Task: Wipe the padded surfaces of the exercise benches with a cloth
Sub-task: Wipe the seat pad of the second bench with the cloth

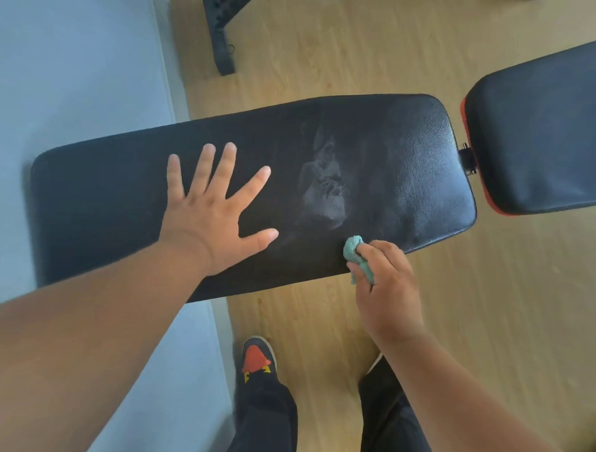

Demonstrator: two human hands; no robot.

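A long black padded bench pad (412, 155) lies across the middle of the view, with a pale worn or wet patch (325, 193) near its centre. My left hand (211, 215) rests flat on the pad's left half, fingers spread. My right hand (383, 280) grips a bunched teal cloth (355, 252) at the pad's near edge, right of centre. The cloth's tip touches the black surface just below the pale patch. A second black pad with red trim (546, 134) sits to the right, joined by a black hinge (467, 158).
A blue-grey wall or panel (75, 62) runs along the left, under the pad's left end. A black metal frame foot (219, 34) stands on the wooden floor (332, 39) beyond the bench. My legs and a black-and-red shoe (258, 357) are below the bench.
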